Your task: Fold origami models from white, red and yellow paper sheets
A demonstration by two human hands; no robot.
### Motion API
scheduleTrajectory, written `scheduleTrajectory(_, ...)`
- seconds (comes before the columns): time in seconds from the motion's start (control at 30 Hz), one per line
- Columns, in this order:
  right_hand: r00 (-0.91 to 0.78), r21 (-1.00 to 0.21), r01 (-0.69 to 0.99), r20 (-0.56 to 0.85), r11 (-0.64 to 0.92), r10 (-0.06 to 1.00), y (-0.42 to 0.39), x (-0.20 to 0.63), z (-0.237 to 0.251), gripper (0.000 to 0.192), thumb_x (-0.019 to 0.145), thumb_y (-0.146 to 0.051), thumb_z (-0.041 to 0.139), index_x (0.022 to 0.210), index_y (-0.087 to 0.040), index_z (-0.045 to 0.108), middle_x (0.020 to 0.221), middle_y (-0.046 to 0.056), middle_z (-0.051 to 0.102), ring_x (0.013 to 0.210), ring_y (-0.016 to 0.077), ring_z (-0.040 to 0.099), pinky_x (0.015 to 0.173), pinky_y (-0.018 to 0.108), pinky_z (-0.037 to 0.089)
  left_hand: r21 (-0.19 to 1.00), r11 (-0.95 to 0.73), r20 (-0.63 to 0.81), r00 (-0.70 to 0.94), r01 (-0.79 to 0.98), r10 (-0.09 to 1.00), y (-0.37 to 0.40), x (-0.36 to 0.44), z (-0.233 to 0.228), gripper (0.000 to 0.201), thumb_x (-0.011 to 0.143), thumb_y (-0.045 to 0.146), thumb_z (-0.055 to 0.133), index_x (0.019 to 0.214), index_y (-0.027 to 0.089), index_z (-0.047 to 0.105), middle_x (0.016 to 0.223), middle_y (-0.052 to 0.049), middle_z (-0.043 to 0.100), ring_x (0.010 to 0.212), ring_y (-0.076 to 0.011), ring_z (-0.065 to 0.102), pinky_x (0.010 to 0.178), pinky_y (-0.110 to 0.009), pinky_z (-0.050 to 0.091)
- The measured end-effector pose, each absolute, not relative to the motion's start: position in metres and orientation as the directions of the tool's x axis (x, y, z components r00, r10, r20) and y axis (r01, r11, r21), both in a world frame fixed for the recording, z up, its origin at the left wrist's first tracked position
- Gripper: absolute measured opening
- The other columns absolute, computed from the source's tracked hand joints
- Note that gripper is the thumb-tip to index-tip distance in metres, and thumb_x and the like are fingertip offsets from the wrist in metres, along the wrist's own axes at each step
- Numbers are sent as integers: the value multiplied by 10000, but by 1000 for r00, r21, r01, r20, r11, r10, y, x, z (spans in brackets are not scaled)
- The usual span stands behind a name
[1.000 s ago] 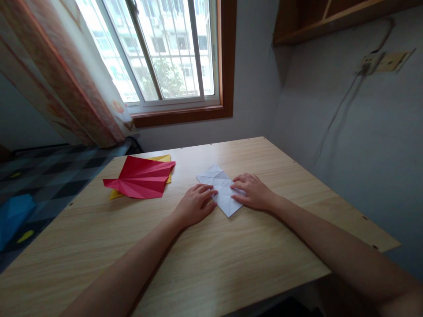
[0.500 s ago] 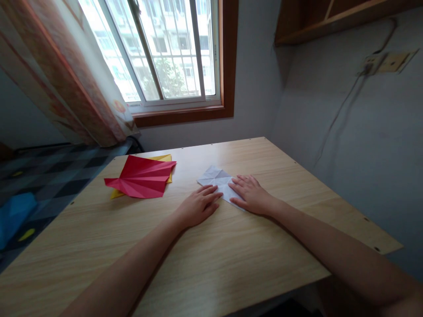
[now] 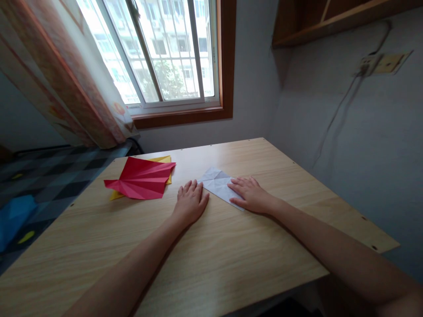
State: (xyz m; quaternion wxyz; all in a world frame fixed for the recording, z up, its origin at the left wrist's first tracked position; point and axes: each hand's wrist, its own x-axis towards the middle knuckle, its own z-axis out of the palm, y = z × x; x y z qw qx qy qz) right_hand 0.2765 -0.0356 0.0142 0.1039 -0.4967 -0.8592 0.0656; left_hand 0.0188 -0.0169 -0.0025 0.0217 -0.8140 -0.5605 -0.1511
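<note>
The wood-grained table (image 3: 231, 255) is gleaming toward its far edge; creased white paper (image 3: 218, 183) is looking matt; near the far-left corner, red paper (image 3: 145, 178) is showing matt pleats.

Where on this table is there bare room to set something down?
Bare: the table between left forearm and right forearm, and its far right corner beyond the right hand. Crowded: the middle, where that hand covers part of the white paper, left hand beside it; and far left, red paper over yellow paper.
</note>
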Motion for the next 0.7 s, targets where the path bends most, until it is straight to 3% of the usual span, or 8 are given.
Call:
scheduleTrajectory(0.1, -492, -216, 834, 122, 507, 862, -35, 277, 13, 555, 956, -498, 487, 1445, -234, 468, 1539, 135, 405, 1416, 312, 345, 1146, 577, 197, 164, -434, 325, 367, 886, 872, -18, 16, 3, 516, 930, 396, 486, 1362, 115, 506, 1492, -211, 442, 1433, -364, 309, 1148, -603, 258)
scheduleTrajectory(0.2, -490, -210, 838, 119, 504, 864, -35, 276, 14, 547, 960, -489, 486, 1436, -221, 478, 1535, 142, 409, 1410, 314, 351, 1145, 586, 191, 154, -650, 393, 557, 744, 731, -24, 15, 13, 507, 920, 364, 522, 1390, 175, 499, 1516, -145, 430, 1445, -302, 302, 1172, -514, 290)
scheduleTrajectory(0.27, -489, -205, 839, 117, 503, 864, -36, 276, 16, 548, 960, -488, 485, 1432, -208, 482, 1528, 150, 416, 1405, 316, 356, 1145, 594, 183, 147, -806, 299, 751, 573, 588, -28, 15, 20, 474, 930, 380, 531, 1384, 243, 525, 1522, -97, 437, 1426, -276, 353, 1171, -472, 316)
scheduleTrajectory(0.33, -492, -201, 839, 121, 506, 862, -37, 275, 17, 554, 960, -492, 483, 1429, -197, 485, 1516, 158, 428, 1400, 315, 359, 1146, 592, 183, 189, -862, 201, 841, 470, 503, -31, 17, 25, 435, 946, 362, 522, 1374, 285, 542, 1481, -65, 498, 1364, -245, 452, 1143, -436, 370)
scheduleTrajectory(0.57, -491, -197, 839, 128, 507, 862, -36, 276, 17, 550, 957, -488, 490, 1410, -177, 510, 1492, 162, 455, 1380, 304, 385, 1149, 538, 220, 234, -850, 191, 835, 472, 516, -31, 21, 26, 403, 960, 355, 511, 1347, 263, 574, 1441, -57, 547, 1326, -219, 499, 1124, -406, 394)
scheduleTrajectory(0.7, -492, -208, 832, 149, 514, 858, -34, 277, 14, 532, 950, -484, 505, 1403, -206, 520, 1489, 154, 465, 1380, 310, 391, 1146, 578, 203, 200, -825, 220, 796, 529, 563, -30, 22, 24, 413, 954, 386, 513, 1331, 236, 591, 1416, -83, 569, 1314, -249, 510, 1126, -449, 384)
